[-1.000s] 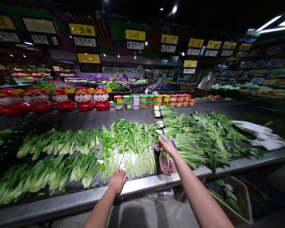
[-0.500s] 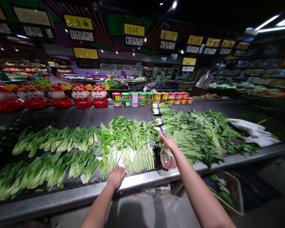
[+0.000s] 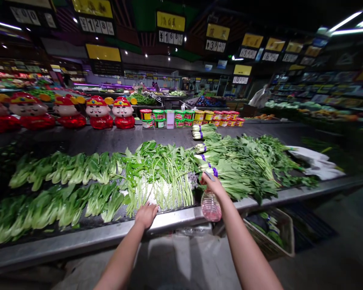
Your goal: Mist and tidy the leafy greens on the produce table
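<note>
A dim produce hall surrounds a dark sloping counter (image 3: 124,139), with price signs (image 3: 170,28) hanging over it; at the counter's middle lie the loose long-stemmed greens (image 3: 169,159), stems toward the person, and everything else is placed by them; left of the greens run two rows of bok choy (image 3: 74,209); right of them are leafy bundles (image 3: 238,169), some bound with purple bands; behind them are stacked tubs (image 3: 181,119), with red figurines (image 3: 123,112) behind and to the left. The right hand (image 3: 212,186) is closed around the top of a clear spray bottle (image 3: 211,207), which hangs upright to the right of the greens' stem ends, its pinkish lower part in front of the metal rail (image 3: 178,218); the left hand (image 3: 146,215) rests palm down on the rail just nearer than the stem tips, its fingers loosely spread, gripping nothing that shows; whether the right fingers press on the sprayer, I cannot tell, since the hand hides it. Compared with half a second ago, the bottle sits lower against the rail and slightly nearer the person, while the left hand keeps its place; this seems to leave the bottle a little farther from the leaves, though securely in hand.
</note>
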A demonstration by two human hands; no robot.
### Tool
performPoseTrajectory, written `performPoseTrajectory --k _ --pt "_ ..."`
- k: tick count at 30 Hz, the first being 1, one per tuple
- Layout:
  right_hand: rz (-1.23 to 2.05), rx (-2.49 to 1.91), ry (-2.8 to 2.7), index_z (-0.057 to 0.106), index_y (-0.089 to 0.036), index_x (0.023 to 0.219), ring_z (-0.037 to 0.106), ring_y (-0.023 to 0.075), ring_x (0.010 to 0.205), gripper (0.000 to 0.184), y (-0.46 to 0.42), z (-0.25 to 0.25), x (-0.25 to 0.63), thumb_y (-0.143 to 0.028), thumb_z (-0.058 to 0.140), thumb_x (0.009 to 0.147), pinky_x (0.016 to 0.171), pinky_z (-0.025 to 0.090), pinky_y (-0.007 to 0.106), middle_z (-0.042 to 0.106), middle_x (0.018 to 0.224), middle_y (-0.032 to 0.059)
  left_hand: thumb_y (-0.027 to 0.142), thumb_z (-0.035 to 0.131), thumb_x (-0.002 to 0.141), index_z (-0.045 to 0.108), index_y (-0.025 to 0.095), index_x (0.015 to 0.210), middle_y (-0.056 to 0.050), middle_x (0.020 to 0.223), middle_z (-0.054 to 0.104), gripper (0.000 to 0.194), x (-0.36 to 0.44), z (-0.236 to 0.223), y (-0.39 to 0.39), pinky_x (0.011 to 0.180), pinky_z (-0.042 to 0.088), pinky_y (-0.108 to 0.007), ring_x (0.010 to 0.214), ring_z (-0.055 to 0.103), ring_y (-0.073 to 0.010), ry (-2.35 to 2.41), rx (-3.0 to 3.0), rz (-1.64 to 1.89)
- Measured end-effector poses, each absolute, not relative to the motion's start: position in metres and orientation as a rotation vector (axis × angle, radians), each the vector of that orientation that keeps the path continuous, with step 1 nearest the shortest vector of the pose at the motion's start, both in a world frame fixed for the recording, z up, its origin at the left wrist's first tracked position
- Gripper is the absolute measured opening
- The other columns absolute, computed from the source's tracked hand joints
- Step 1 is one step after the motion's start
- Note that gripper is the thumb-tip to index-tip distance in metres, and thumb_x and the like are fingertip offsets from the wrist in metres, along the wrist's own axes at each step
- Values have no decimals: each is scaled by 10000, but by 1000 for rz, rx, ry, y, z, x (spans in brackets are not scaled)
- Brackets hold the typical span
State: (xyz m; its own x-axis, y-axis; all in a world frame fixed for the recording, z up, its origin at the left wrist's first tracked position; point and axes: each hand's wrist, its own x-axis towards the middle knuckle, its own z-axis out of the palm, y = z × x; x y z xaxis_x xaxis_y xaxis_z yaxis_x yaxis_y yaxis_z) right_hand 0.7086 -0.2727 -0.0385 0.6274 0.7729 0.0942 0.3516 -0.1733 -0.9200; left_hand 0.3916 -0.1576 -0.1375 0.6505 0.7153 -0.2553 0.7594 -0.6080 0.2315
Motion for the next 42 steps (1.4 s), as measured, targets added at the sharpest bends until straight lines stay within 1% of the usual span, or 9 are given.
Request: performPoseTrajectory --k 6,11,14,21,24,28,33,37,42 --pt "605 -1796 -900 616 -201 632 624 217 660 591 -302 -61 673 -775 501 720 669 490 338 681 666 79 447 157 1000 617 214 1282 -62 1397 603 588 391 -135 -159 1153 321 -453 1421 381 -289 1186 2562 -211" --pt "724 -1818 -778 548 -230 592 554 195 497 580 -315 -79 653 -789 475 723 504 443 327 620 553 60 438 169 998 625 198 1273 -72 1382 614 585 391 -134 -159 1137 344 -430 1408 401 -291 1179 2558 -200" --pt "734 -1812 -764 523 -241 571 514 182 444 566 -319 -83 649 -784 478 724 480 432 329 567 491 42 441 174 996 617 195 1291 -74 1383 613 586 391 -135 -159 1138 344 -419 1412 396 -286 1177 2542 -199" --pt "643 -1848 -852 608 -199 672 594 202 628 550 -325 -79 653 -731 488 747 551 468 313 660 680 70 468 153 996 648 221 1230 -79 1336 648 601 391 -137 -158 1109 372 -417 1387 434 -283 1191 2548 -214" --pt "649 -1861 -880 600 -197 636 592 204 639 549 -328 -83 651 -720 481 754 563 457 308 638 643 63 468 160 997 646 224 1229 -77 1333 650 592 391 -138 -158 1109 372 -415 1387 436 -277 1190 2558 -215" --pt "774 -1843 -836 545 -217 576 558 189 542 555 -330 -97 649 -733 464 764 533 436 308 590 550 35 456 154 999 644 217 1230 -89 1344 641 593 391 -139 -158 1106 372 -426 1393 426 -282 1188 2556 -223" --pt "718 -1902 -787 493 -246 560 525 194 479 524 -332 -113 652 -739 482 736 538 434 334 520 465 5 464 165 996 645 221 1229 -83 1350 637 586 391 -140 -156 1111 365 -416 1395 423 -280 1191 2536 -229" --pt "691 -1956 -811 510 -245 565 562 213 520 511 -333 -110 655 -727 486 735 561 443 341 560 499 24 465 152 998 646 213 1232 -93 1358 630 602 391 -140 -157 1120 358 -421 1389 432 -277 1190 2540 -231" --pt "673 -1882 -927 591 -219 632 632 237 684 550 -330 -97 647 -756 505 715 698 486 353 669 652 66 457 153 1002 661 219 1203 -89 1323 656 596 390 -138 -158 1104 380 -414 1377 450 -272 1189 2560 -214"
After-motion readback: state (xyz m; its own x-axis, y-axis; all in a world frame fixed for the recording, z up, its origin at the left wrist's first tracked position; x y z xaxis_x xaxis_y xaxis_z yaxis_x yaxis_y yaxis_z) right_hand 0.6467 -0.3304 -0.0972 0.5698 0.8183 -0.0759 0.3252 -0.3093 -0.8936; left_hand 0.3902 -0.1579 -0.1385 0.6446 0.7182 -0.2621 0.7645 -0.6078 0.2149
